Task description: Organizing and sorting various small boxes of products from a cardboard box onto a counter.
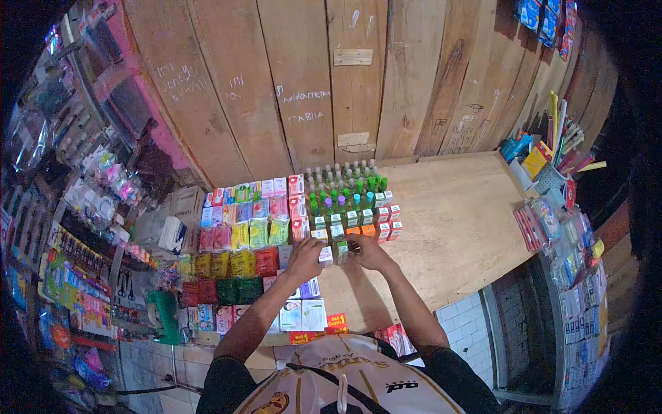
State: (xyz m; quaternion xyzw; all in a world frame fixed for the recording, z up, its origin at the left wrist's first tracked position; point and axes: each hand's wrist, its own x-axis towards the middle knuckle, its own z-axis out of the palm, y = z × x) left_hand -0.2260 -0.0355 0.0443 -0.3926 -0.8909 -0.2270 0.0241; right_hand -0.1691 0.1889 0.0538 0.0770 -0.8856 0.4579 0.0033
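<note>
My left hand [307,259] is at the front of the rows of small boxes, with its fingers on a small white and pink box [325,255]. My right hand [365,252] has its fingertips at the right side of a small green and white box [342,249]; whether it grips the box cannot be told. Behind the hands stand orange boxes [367,230], red and white boxes [396,229] and rows of small bottles with green caps [371,182]. Wrapped soap bars [259,232] and packets in several colours lie in rows left of my hands.
The wooden table [445,222] meets a plank wall [357,77]. A basket [549,179] with sticks and packs stands at its right back corner. Hanging goods crowd the left side, near a green tape dispenser [163,316]. Red promotional cards [336,321] lie at the front edge.
</note>
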